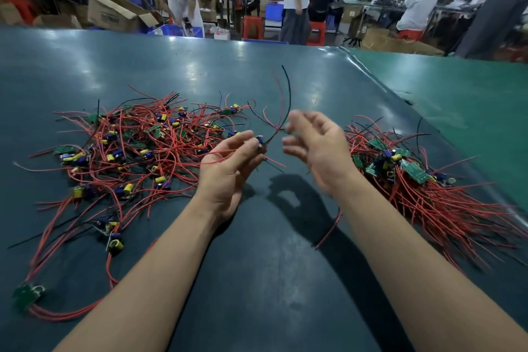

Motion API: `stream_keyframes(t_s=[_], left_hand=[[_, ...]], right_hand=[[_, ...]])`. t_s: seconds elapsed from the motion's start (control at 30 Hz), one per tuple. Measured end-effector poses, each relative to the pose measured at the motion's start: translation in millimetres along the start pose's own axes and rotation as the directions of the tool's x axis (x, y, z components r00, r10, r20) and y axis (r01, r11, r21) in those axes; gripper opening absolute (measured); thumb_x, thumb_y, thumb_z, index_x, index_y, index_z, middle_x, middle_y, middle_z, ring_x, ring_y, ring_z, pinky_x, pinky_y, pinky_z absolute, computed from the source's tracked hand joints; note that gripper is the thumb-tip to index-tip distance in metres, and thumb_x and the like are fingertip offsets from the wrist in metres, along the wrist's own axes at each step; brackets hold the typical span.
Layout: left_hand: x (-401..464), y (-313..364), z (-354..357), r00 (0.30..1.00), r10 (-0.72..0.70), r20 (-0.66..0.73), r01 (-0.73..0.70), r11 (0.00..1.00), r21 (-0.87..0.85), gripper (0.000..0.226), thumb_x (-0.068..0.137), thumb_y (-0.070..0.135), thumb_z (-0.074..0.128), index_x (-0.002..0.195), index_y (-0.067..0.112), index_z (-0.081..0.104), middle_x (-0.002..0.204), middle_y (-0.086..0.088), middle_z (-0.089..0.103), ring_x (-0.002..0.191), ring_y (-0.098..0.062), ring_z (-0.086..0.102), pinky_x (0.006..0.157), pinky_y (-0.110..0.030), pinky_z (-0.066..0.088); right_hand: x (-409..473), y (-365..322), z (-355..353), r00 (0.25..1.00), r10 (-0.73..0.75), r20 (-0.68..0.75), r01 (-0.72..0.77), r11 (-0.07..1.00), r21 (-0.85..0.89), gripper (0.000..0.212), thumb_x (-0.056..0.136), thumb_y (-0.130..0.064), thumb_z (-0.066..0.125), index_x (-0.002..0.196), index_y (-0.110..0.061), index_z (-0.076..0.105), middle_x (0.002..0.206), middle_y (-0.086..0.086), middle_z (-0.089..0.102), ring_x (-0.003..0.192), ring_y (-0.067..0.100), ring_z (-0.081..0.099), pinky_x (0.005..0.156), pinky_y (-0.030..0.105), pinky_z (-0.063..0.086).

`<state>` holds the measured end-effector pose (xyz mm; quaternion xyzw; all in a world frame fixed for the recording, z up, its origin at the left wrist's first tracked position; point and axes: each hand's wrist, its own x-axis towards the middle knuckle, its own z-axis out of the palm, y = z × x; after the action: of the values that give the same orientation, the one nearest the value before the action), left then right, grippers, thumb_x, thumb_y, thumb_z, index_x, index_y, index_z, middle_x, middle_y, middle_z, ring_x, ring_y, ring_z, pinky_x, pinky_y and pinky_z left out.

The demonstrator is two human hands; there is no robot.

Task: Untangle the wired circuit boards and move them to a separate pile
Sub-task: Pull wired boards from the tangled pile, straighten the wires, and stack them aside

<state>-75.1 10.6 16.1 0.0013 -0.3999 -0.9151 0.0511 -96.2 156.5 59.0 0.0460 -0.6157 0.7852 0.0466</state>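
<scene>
A tangled heap of small circuit boards (137,146) with red and black wires, yellow and blue parts, spreads over the left of the dark table. A second pile of boards (405,171) with combed-out red wires lies at the right. My left hand (228,168) pinches one small wired circuit board (260,142) above the table's middle; its red and black wires (287,100) arch upward. My right hand (317,148) hovers just right of it, blurred, fingers loosely curled and holding nothing.
A loose board (27,296) with red wires lies near the front left edge. One stray red wire (328,230) lies under my right forearm. A green mat (457,100) adjoins at the right. Several people work at benches beyond the table's far edge.
</scene>
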Motion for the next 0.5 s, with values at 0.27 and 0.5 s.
stream_keyframes(t_s=[0.27,0.5], left_hand=[[-7,-14,1,0.990,0.109,0.091,-0.135,0.927,0.349,0.034,0.065,0.008,0.079,0.093,-0.003,0.062,0.082,-0.011,0.075,0.073,-0.017,0.072,0.066,-0.022,0.056],[-10,-17,2,0.977,0.156,0.148,-0.212,0.814,0.541,0.028,0.066,0.001,0.083,0.088,-0.002,0.066,0.077,-0.003,0.075,0.072,-0.014,0.070,0.071,-0.023,0.056]], right_hand=[[-35,35,-18,0.997,0.056,0.061,-0.050,0.994,-0.099,0.014,0.093,0.004,0.058,0.090,-0.002,0.070,0.077,0.010,0.072,0.066,0.015,0.068,0.069,0.023,0.059],[-40,36,-18,0.999,0.028,-0.047,-0.032,0.995,-0.097,0.016,0.092,-0.008,0.066,0.078,-0.010,0.074,0.071,0.005,0.073,0.062,0.015,0.068,0.052,0.023,0.054]])
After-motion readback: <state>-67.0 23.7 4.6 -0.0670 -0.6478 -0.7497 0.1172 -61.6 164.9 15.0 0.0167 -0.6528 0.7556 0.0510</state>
